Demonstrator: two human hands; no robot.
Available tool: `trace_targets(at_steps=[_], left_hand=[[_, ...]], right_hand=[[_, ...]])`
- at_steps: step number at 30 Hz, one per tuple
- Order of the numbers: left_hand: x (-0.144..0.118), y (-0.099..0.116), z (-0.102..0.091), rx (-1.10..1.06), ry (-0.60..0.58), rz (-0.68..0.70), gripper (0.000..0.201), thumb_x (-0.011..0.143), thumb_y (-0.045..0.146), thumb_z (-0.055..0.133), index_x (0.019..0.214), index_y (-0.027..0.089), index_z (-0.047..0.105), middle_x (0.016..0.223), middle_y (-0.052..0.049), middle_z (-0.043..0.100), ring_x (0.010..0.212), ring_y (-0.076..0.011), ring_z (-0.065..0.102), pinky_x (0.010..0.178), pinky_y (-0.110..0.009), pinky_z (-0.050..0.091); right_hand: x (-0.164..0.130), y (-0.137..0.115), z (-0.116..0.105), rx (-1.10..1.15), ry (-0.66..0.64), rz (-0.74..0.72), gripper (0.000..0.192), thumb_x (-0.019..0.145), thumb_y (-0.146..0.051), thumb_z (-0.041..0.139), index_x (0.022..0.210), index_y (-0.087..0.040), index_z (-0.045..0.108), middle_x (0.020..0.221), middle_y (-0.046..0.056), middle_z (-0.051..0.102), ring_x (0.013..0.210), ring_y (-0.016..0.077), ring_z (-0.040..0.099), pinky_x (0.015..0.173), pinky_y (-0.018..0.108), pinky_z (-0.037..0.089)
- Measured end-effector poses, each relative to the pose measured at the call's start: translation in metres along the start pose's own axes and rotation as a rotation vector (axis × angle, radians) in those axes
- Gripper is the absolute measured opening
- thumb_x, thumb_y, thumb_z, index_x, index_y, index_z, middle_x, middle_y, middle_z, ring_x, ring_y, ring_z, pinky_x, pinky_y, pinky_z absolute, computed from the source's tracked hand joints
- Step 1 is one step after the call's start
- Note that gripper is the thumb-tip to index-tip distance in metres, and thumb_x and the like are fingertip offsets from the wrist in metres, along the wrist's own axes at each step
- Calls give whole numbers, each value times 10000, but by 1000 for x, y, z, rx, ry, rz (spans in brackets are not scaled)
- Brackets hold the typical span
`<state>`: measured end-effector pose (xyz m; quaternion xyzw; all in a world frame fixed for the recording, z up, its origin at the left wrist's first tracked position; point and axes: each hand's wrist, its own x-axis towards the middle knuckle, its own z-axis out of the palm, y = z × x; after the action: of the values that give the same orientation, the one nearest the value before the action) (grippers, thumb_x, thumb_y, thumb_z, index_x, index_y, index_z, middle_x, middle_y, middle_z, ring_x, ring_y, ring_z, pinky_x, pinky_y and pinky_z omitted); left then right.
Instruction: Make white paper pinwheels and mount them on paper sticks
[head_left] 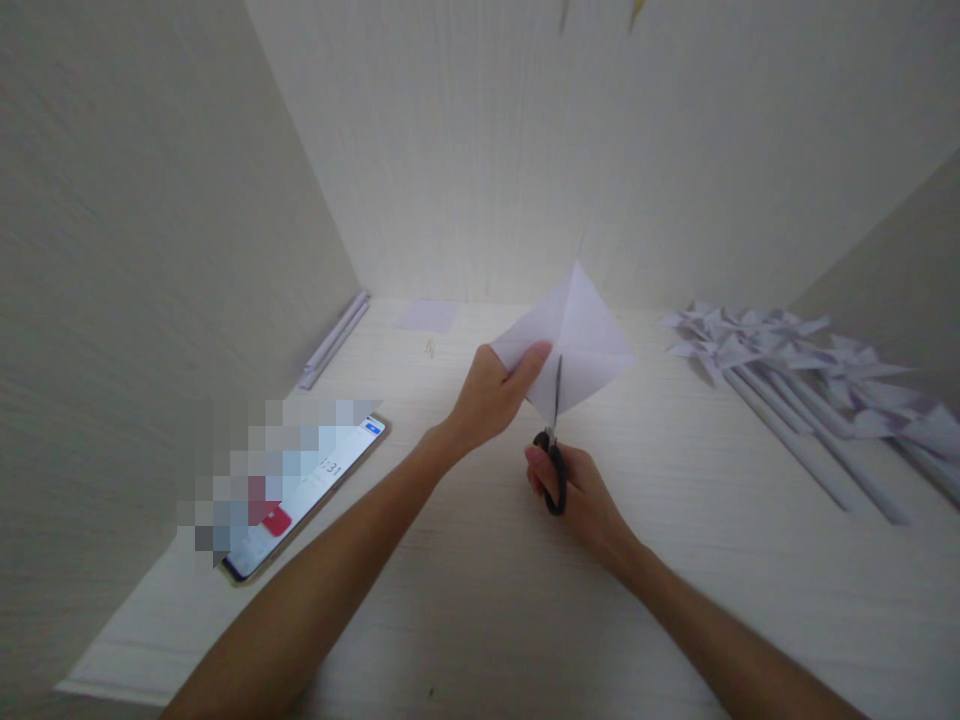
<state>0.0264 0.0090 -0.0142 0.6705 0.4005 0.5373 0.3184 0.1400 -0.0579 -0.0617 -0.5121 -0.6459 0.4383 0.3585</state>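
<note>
A creased pale lilac sheet of paper (595, 325) is held up, one corner pointing away from me. My left hand (495, 393) pinches its left side, thumb on top and fingers beneath. My right hand (576, 490) is closed round the black handles of a pair of scissors (555, 440). The blades point away from me and lie at the paper's near corner, along a line toward its middle. How far the cut runs I cannot tell.
Several paper pinwheels (750, 345) on rolled paper sticks lie at the right. Toward the back left are rolled paper tubes (335, 340), a flat paper square (428, 316) and some small sticks (429, 348). A phone (315, 495) lies at the left. Walls enclose the table's back and sides.
</note>
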Motion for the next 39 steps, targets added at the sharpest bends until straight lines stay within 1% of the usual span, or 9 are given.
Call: trace_targets(at_steps=[10,16,31,39], left_hand=[[0,1,1,-5,3,1,305,761,371,448,556,154,510,543,-21,529,715,-146,552,568,-201,445],[0,2,0,29,-6,4,330,768,370,436,523,156,494,553,-28,528,739,-151,549,582,-206,445],[0,0,0,20,-9,3,315,769,369,433,551,151,498,550,-24,524,717,-147,546,566,-208,446],[0,-2,1,30,-7,5,325,770,398,425,591,148,530,555,-21,530,718,-150,547,574,-219,446]], right_hand=[[1,1,1,39,-5,19,425,762,-531,368,519,-183,351,489,-33,335,463,87,323,442,239,240],[1,0,0,6,-1,8,420,772,-509,366,508,-183,343,485,-32,342,461,86,323,444,236,245],[1,0,0,13,-10,19,407,770,-497,368,510,-184,342,484,-31,340,462,85,320,444,236,246],[2,0,0,38,-10,32,392,770,-473,386,509,-182,348,481,-34,343,453,81,315,435,233,238]])
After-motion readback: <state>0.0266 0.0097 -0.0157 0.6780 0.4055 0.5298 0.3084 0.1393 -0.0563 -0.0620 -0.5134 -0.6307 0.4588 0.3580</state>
